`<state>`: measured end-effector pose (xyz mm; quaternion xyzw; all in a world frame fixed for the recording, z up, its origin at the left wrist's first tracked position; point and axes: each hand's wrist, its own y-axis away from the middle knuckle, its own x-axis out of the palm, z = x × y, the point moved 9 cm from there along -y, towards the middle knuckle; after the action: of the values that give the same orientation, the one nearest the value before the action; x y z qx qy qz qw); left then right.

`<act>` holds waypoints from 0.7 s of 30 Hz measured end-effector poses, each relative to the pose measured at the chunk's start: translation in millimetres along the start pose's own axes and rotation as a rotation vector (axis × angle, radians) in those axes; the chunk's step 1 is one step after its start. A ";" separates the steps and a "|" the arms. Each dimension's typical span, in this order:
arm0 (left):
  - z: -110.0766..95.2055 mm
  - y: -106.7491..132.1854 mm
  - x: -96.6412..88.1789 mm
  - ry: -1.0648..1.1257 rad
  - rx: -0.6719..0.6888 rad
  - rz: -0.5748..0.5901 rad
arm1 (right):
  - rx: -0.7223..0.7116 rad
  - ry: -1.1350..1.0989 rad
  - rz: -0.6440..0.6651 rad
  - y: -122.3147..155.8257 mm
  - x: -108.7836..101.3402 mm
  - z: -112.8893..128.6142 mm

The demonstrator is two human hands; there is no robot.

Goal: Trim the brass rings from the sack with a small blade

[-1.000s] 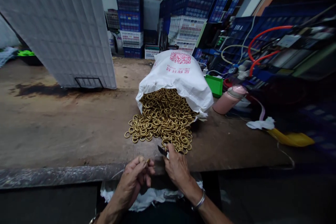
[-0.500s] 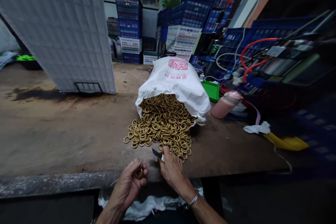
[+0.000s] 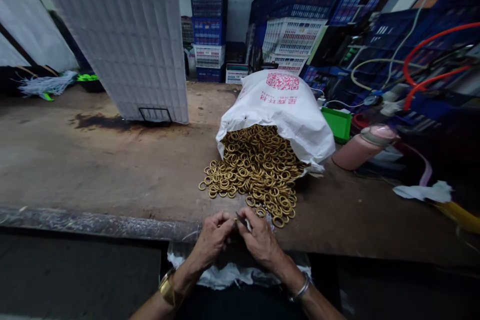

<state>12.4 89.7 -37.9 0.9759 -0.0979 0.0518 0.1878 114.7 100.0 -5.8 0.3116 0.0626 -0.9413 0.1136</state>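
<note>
Just above the table's front edge, my two hands are close together. My left hand [image 3: 214, 236] is pinched on a brass-coloured ring, mostly hidden by the fingers. My right hand [image 3: 260, 241] is closed around a small knife [image 3: 240, 218], its dark blade pointing toward the left fingertips. Directly beyond the hands, a heap of brass-coloured rings [image 3: 258, 172] spills onto the table from a white sack [image 3: 277, 105] with red print, lying on its side with its mouth toward me.
A pink bottle [image 3: 360, 150] and a green tray [image 3: 337, 125] stand right of the sack. At the left rises a tall white ribbed panel [image 3: 146, 45] on a wire stand. Stacked crates [image 3: 208, 30] line the back. Below the table edge [image 3: 93, 222] hangs torn white material [image 3: 236, 274].
My left hand has come up and right, meeting my right hand; the knife is now at the left fingertips. The view has swung left, so the scene sits further right.
</note>
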 end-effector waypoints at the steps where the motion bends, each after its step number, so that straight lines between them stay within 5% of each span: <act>1: -1.5 0.7 -1.4 -0.007 0.009 -0.017 | 0.045 -0.077 -0.003 -0.5 0.1 -3.2; 8: -15.9 3.3 -5.0 -0.032 0.175 -0.131 | 0.396 -0.571 0.077 5.7 26.8 -32.0; 12: -16.3 3.4 0.1 -0.007 0.172 -0.095 | 0.483 -0.730 0.116 9.0 36.4 -36.4; 21: -1.9 5.9 5.5 0.025 -0.014 0.027 | 0.316 -0.414 0.023 -4.3 9.3 -18.8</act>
<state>16.4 84.1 -33.2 0.9725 -0.1092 0.0658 0.1950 117.1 106.1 -26.2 0.1270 -0.1131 -0.9818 0.0846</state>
